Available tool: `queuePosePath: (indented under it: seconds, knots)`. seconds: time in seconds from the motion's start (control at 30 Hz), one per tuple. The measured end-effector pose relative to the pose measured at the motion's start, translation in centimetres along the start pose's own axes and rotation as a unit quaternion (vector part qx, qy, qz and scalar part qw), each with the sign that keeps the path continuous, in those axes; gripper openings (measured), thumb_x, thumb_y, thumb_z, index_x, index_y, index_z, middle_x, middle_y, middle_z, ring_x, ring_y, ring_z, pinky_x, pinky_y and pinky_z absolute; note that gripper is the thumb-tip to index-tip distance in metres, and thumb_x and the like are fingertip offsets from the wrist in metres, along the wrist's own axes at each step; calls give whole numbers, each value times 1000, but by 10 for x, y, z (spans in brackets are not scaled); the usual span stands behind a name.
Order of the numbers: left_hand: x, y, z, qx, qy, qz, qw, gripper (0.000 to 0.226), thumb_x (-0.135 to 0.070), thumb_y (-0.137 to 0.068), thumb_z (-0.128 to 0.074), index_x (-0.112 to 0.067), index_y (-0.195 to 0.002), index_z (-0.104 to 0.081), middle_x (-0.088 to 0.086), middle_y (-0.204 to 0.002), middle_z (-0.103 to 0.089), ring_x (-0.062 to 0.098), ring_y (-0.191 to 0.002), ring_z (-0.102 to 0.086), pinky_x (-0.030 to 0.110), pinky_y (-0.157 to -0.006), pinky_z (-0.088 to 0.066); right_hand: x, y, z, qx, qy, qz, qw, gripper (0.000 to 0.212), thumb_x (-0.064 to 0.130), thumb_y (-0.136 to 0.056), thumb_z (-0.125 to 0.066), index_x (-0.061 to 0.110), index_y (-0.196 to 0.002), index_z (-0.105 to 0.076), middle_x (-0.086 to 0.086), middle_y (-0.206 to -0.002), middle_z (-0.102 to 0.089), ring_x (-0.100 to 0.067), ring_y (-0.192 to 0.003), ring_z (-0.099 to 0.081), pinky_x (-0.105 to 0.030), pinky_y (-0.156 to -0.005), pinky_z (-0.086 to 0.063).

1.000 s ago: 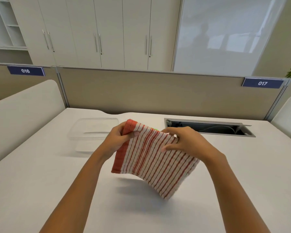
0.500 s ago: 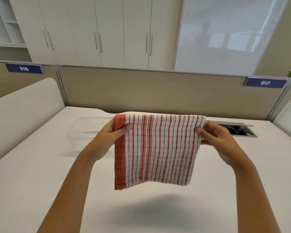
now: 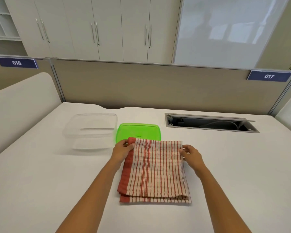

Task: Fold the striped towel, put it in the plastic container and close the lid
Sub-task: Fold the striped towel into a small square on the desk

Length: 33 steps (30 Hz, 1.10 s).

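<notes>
The red-and-white striped towel point(image 3: 154, 172) lies folded on the white table point(image 3: 40, 182), its near edge showing stacked layers. My left hand point(image 3: 123, 151) pinches the towel's far left corner. My right hand point(image 3: 191, 154) pinches its far right corner. A clear plastic container point(image 3: 91, 130) stands open to the left of the towel, with nothing in it. A green lid point(image 3: 139, 132) lies flat on the table between the container and the towel, and the towel's far edge overlaps the lid's near edge.
An open cable slot point(image 3: 210, 125) is sunk into the table at the back right. A beige partition point(image 3: 149, 86) runs along the table's far edge, with curved white dividers point(image 3: 20, 106) at both sides.
The towel was held up in the air, spread between both hands. Now it lies flat on the table, both hands still on its far corners. The green lid has come into sight.
</notes>
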State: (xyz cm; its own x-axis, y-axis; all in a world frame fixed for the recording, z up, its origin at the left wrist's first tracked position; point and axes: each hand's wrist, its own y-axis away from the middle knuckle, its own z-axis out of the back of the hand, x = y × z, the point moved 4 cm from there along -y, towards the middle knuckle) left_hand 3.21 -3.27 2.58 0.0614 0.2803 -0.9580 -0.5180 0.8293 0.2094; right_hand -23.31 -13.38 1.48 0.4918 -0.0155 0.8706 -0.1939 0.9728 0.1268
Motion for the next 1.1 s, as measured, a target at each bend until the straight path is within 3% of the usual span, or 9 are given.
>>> queuePosePath:
  seconds: [0.2, 0.33, 0.47, 0.63, 0.7, 0.87, 1.03, 1.1]
  knots:
    - [16, 13, 2, -47, -81, 2, 996, 45, -18, -84, -64, -8, -127, -50, 15, -121, -63, 29, -109, -59, 35, -92, -46, -8, 13, -1, -30, 101, -4, 994, 43, 23, -88, -61, 10, -127, -50, -10, -125, -60, -24, -107, -60, -35, -93, -46]
    - [25, 29, 10, -67, -139, 1, 988, 46, -18, -85, -63, -7, -127, -49, 17, -118, -62, 31, -106, -59, 40, -89, -50, -14, 32, 3, 16, 146, -34, 988, 41, 30, -84, -66, 10, -118, -54, -10, -111, -66, -19, -89, -61, -33, -83, -51]
    - [39, 52, 13, -38, -217, 22, 975, 46, -19, -83, -65, -7, -124, -51, 16, -109, -66, 30, -102, -61, 37, -87, -50, -23, 58, 5, 69, 186, -95, 976, 49, 40, -80, -68, 11, -116, -52, -12, -115, -64, -23, -93, -65, -34, -85, -53]
    - [49, 82, 18, -8, -251, 64, 966, 44, -25, -83, -65, -11, -122, -49, 15, -115, -65, 27, -97, -64, 34, -78, -52, -25, 90, -1, 79, 213, -92, 969, 55, 43, -79, -68, 13, -120, -47, -10, -116, -63, -19, -91, -63, -29, -78, -50]
    - [43, 86, 19, -13, -226, 55, 972, 38, -21, -84, -64, -11, -118, -51, 14, -104, -67, 28, -86, -67, 36, -72, -57, -23, 92, -2, 71, 197, -89, 974, 50, 34, -81, -69, 14, -121, -47, -10, -117, -63, -17, -88, -61, -26, -75, -49]
    - [22, 98, 21, -33, -85, 2, 996, 27, -10, -83, -64, -10, -109, -57, 12, -79, -66, 21, -69, -66, 30, -53, -58, -16, 94, 5, 29, -17, -77, 996, 30, 16, -90, -56, 14, -120, -51, -10, -100, -65, -21, -87, -65, -29, -70, -56]
    - [26, 106, 19, 11, -36, 20, 999, 23, -10, -85, -60, -16, -108, -57, 15, -83, -66, 21, -74, -67, 33, -63, -59, -21, 102, 6, 22, -83, -73, 994, 21, 19, -93, -48, 19, -114, -50, -12, -95, -62, -28, -95, -65, -45, -85, -57]
    - [31, 107, 21, -3, -82, 12, 997, 21, -11, -85, -60, -16, -105, -57, 12, -80, -65, 23, -76, -66, 36, -67, -59, -24, 105, 4, 26, -39, -54, 997, 22, 21, -92, -50, 20, -114, -49, -12, -92, -62, -26, -90, -65, -40, -81, -58]
